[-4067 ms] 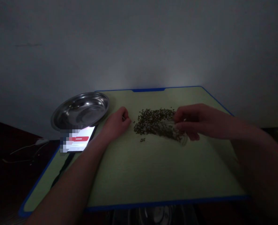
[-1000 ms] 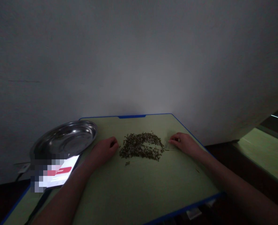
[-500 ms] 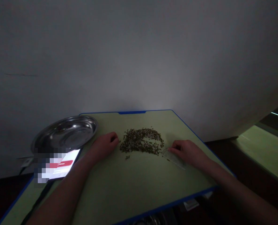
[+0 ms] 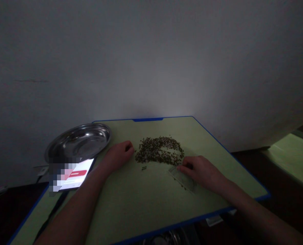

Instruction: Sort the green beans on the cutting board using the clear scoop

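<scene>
A pile of small dark green seeds [image 4: 160, 150] lies mid-table. Left of the pile, the left hand [image 4: 119, 154] rests loosely curled, empty. Right of it, the right hand [image 4: 201, 172] pinches a clear plastic packet [image 4: 182, 178], seemingly steadying it flat.

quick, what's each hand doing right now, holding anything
Left hand: loosely curled, resting on the table beside the seed pile; holds nothing visible.
Right hand: fingers on a clear plastic bag lying flat.
</scene>
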`<state>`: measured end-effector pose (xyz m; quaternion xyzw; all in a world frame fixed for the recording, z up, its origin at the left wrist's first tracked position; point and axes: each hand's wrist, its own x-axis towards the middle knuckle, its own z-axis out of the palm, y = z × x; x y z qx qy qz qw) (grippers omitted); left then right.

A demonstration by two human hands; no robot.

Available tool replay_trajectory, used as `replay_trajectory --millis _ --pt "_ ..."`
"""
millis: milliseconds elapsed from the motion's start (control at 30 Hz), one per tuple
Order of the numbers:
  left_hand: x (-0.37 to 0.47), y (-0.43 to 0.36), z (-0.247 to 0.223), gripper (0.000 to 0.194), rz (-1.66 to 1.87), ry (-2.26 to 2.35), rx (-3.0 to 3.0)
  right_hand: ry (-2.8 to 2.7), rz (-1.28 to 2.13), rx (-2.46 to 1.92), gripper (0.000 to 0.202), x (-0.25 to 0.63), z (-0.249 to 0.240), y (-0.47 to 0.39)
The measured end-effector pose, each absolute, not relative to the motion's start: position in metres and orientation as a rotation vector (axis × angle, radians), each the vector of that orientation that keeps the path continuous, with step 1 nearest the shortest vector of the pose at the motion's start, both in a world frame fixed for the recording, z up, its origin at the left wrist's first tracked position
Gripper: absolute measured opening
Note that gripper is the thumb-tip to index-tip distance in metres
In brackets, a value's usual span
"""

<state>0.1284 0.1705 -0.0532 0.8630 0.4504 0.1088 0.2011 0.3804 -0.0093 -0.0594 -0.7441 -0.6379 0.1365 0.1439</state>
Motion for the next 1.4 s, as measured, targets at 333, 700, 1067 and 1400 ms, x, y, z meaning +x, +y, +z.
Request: replay_trajectory --millis 333,700,1067,1400 --pt "0.128 0.170 -0.054 0.022 0.347 1.267 2.392 -1.993 0.369 -2.048 0.022 0.361 -0.063 0.000" --pt "0.129 0.170 -0.054 0.025 0.338 1.268 2.376 -2.107 0.341 -2.028 0.026 0.375 -0.056 -0.006" --pt "0.130 0.169 -0.055 0.024 0.362 1.261 2.378 -2.093 0.274 -2.041 0.033 0.370 -0.073 -0.036" --pt "0.131 0.171 -0.058 0.023 0.397 1.261 2.390 -2.309 0.366 -1.858 0.029 0.338 -0.061 -0.015"
